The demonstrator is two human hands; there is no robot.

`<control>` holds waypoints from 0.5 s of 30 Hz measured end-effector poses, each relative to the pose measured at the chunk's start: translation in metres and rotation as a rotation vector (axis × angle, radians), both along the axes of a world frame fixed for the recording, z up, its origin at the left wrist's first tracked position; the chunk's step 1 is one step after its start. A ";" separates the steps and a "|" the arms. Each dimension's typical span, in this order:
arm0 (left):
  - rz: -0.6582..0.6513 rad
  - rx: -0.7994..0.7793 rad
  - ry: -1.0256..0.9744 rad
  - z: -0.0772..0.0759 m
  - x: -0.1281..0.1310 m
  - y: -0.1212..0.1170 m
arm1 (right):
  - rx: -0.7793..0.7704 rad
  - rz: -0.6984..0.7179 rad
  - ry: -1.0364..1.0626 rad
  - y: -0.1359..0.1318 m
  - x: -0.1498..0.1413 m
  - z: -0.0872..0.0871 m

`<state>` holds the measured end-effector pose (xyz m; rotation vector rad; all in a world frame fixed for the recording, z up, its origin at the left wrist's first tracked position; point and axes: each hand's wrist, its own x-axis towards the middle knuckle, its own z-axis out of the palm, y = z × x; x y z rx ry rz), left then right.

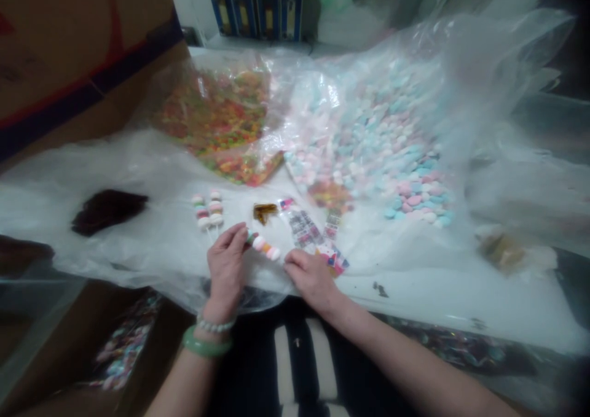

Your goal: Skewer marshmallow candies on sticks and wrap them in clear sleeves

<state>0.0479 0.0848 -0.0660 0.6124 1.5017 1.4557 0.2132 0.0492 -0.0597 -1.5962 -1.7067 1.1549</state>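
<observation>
A candy skewer (263, 245) with pink, white and orange pieces is held between my two hands, slanting down to the right. My left hand (228, 263), with a bead bracelet and a green bangle at the wrist, pinches its upper left end, where a green piece shows. My right hand (310, 276) is closed at the lower right end, its fingers apparently round the stick, which is hard to see. Two finished-looking candy skewers (208, 211) lie side by side beyond my left hand. Gold twist ties (264, 212) and printed labels (306, 229) lie just beyond the held skewer.
Clear plastic sheeting covers the white table (415, 294). At the back are orange-green gummies (216, 122) and a heap of pastel candies (369, 128). A dark brown bundle (109, 210) lies left. A large cardboard box (83, 54) stands back left; another box (59, 349) with wrapped candies sits below.
</observation>
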 end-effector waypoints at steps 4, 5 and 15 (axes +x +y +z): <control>0.034 -0.014 0.148 -0.015 -0.001 -0.001 | -0.040 -0.007 -0.001 0.001 -0.002 -0.006; 0.025 -0.014 0.194 -0.019 -0.001 -0.001 | -0.046 -0.007 -0.006 0.001 -0.003 -0.007; -0.044 -0.077 0.397 -0.027 0.000 0.002 | -0.073 0.067 -0.145 0.009 -0.023 -0.007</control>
